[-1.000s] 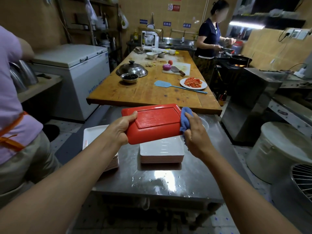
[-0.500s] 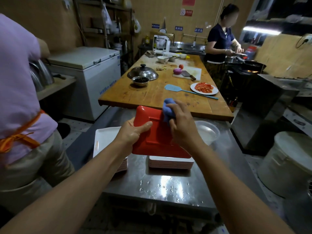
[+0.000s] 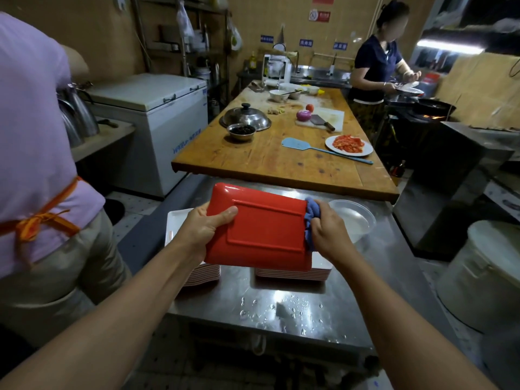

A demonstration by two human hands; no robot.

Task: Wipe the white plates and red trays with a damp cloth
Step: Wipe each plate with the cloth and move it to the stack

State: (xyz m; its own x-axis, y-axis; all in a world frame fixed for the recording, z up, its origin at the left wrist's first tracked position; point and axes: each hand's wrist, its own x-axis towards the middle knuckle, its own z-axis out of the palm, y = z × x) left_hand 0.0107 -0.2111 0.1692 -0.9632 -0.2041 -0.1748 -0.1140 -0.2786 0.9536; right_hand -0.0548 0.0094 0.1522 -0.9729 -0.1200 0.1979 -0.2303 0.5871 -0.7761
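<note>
My left hand (image 3: 203, 227) grips the left edge of a red tray (image 3: 261, 229), held bottom-up above the steel table (image 3: 281, 305), thumb on its underside. My right hand (image 3: 327, 230) holds a bunched blue cloth (image 3: 310, 218) against the tray's right edge. Two stacks of white plates lie under the tray: one at the left (image 3: 176, 223) and one at the right (image 3: 292, 273), both partly hidden by it.
A clear plastic bowl with water (image 3: 354, 218) stands right of my right hand. Water drops lie on the table's near part. A wooden table (image 3: 267, 159) with cookware lies beyond. A person in a purple shirt (image 3: 36, 164) stands close at left; a large white pot (image 3: 484, 274) at right.
My right hand with the cloth slid from the tray's top middle back to its right edge. The tray turned from steeply tilted to nearly level across.
</note>
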